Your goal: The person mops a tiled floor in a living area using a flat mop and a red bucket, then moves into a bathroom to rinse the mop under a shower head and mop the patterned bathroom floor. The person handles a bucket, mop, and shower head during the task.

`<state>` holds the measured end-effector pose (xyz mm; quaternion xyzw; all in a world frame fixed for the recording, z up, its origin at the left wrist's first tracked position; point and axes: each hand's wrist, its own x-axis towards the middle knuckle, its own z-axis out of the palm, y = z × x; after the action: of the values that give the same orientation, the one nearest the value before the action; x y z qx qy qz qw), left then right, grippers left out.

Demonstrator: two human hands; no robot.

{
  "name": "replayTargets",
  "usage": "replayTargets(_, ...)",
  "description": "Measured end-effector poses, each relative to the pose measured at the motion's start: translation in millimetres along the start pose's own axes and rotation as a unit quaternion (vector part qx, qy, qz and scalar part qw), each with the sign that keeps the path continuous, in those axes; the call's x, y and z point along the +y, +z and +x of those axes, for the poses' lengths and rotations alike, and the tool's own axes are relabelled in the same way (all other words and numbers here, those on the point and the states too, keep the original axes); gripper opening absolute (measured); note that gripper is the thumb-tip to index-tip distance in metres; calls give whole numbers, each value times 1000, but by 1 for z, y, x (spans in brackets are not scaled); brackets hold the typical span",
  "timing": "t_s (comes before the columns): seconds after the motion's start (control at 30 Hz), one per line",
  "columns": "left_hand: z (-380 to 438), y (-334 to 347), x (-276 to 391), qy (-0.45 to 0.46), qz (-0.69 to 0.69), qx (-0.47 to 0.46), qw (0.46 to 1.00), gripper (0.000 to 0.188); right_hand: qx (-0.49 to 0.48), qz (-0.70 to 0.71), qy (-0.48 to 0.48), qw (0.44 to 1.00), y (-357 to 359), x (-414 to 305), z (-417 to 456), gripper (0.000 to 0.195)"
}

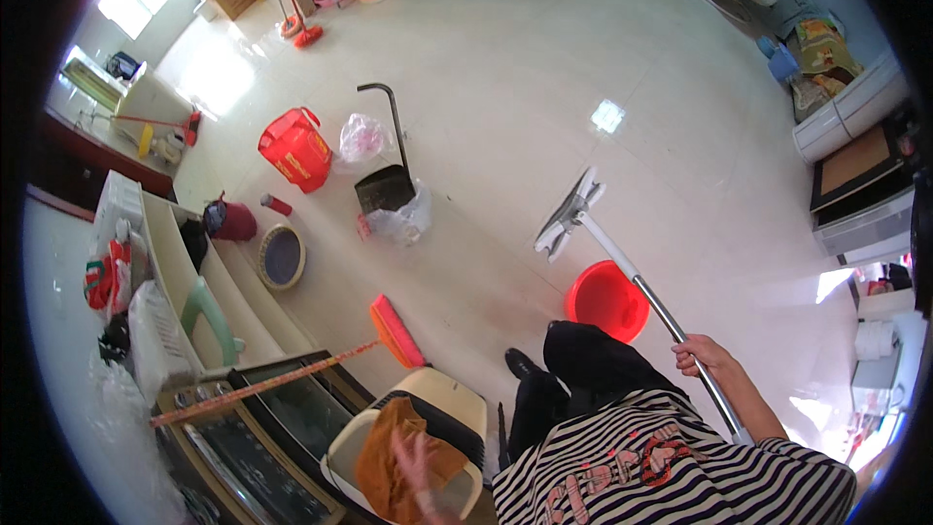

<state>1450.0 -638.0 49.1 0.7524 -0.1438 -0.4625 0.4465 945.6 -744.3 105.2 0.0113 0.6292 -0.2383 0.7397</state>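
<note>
My right hand (701, 354) is closed around the metal pole of a flat-headed cleaning tool (574, 214), whose grey and white head is raised above the tiled floor. Below the pole, a red plastic basin (609, 301) stands near my feet. My left hand (414, 463), blurred, is over a brown cloth (390, 452) draped in a cream plastic bin (342, 456); whether the fingers grip the cloth is unclear. An orange and pink broom (396, 332) leans across the cabinet beside the bin.
Ahead on the left are a black dustpan (386, 189) with a plastic bag, a red bag (297, 149), a round basket (282, 257) and a maroon bin (233, 221). Cream shelving (240, 306) lines the left side. A cabinet (845, 160) stands at right.
</note>
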Motion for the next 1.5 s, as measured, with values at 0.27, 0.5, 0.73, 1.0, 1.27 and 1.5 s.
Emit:
replayTargets(0.27, 105, 200, 113, 234, 263, -312, 883, 57, 46, 62, -8, 997, -2, -20, 29, 23)
replayTargets(0.5, 273, 142, 50, 47, 237, -83, 967, 50, 56, 30, 12, 998, -7, -113, 111, 19)
replayTargets(0.73, 162, 76, -55, -262, -142, 86, 951, 19, 89, -123, 9, 988, 0, -220, 148, 15)
replayTargets(1.0, 158, 183, -24, -334, -110, 71, 934, 37, 116, -354, -45, 927, 72, -341, 198, 14)
replayTargets(1.27, 350, 211, 74, -306, -94, 77, 944, 45, 127, -408, -37, 903, 128, -450, 274, 11)
replayTargets(1.5, 555, 242, 238, -110, -47, -22, 993, 52, 169, -418, -12, 893, 167, -518, 296, 11)
